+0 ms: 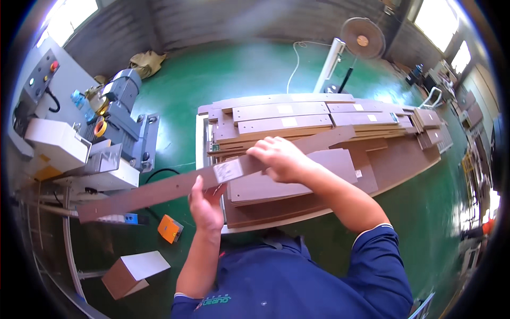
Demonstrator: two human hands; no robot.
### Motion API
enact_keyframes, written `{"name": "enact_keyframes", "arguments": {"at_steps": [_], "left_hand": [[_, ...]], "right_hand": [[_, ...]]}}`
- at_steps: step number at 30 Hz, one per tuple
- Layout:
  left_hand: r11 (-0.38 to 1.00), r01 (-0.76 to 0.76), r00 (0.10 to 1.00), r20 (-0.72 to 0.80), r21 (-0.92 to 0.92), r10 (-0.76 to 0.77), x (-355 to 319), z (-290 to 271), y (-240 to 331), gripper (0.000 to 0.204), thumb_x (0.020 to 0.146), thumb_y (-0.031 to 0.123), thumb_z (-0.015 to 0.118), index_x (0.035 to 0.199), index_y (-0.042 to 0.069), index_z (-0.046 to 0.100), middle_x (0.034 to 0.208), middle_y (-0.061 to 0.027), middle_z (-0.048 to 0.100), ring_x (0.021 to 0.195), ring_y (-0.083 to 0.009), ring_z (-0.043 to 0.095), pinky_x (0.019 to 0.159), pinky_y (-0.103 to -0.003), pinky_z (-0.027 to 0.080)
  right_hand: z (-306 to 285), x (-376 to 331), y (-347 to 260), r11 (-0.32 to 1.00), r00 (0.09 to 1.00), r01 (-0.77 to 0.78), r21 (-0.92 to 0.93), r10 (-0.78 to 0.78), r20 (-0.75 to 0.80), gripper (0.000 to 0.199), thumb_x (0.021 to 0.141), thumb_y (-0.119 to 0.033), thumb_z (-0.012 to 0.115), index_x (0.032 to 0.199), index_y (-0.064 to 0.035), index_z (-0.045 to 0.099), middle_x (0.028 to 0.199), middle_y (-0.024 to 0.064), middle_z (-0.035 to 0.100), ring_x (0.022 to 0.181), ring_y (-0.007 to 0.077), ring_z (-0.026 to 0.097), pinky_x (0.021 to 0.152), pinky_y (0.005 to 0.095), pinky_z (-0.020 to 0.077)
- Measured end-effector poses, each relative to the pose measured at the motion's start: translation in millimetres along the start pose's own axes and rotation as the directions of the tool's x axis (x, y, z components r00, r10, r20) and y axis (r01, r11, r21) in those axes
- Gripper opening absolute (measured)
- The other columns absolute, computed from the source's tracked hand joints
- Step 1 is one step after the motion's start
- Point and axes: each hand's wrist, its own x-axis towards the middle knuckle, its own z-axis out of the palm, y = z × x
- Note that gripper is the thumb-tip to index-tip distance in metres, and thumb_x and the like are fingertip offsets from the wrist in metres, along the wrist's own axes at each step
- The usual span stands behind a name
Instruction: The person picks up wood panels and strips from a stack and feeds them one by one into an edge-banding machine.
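While both hands grip it, the long brown board (pixel 159 190) bears a white label.

Two bare hands hold one long brown wooden strip (pixel 175 186) slantwise above a stack of cut boards (pixel 297 119).

The left hand (pixel 206 208) grips the strip from below near its middle, thumb up against its edge beside a white label (pixel 227 171); the right hand (pixel 281 158) closes over it from above, just to the right of that label. The strip's lower end reaches left toward a grey machine (pixel 79 154) with a blue-grey motor (pixel 125 101). Under the hands, flat brown panels (pixel 319 181) lie on a pallet on the green floor (pixel 244 69). An orange box (pixel 170 228) sits on the floor near the left forearm, and a pedestal fan (pixel 362 38) stands far behind.
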Motion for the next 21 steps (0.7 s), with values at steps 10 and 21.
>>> {"name": "enact_keyframes", "arguments": {"at_steps": [10,21], "left_hand": [[0.888,0.154,0.984,0.015,0.434,-0.178,13.3,-83.2,-27.0,0.025,0.100,0.023,0.046,0.113,0.003,0.055,0.103,-0.0134,0.066,0.090,-0.0194,0.064,0.084,-0.034,0.051],[0.567,0.755,0.517,-0.832,0.331,-0.203,-191.4,-315.1,-87.3,0.024,0.094,0.026,0.053,0.108,0.006,0.054,0.091,-0.0110,0.066,0.071,-0.0194,0.064,0.060,-0.030,0.052]], "right_hand": [[-14.4,6.8,220.7,0.926,0.932,-0.360,-0.111,0.350,-0.096,0.044,0.064,0.000,0.067,0.107,-0.0051,0.060,0.107,0.0145,0.062,0.103,0.0357,0.058,0.089,0.0408,0.0486],[26.6,-6.7,409.3,0.810,0.816,-0.570,-0.137,0.577,0.015,0.049,0.061,0.000,0.077,0.107,-0.0062,0.062,0.106,0.0128,0.066,0.102,0.0340,0.061,0.087,0.0400,0.0494]]}}
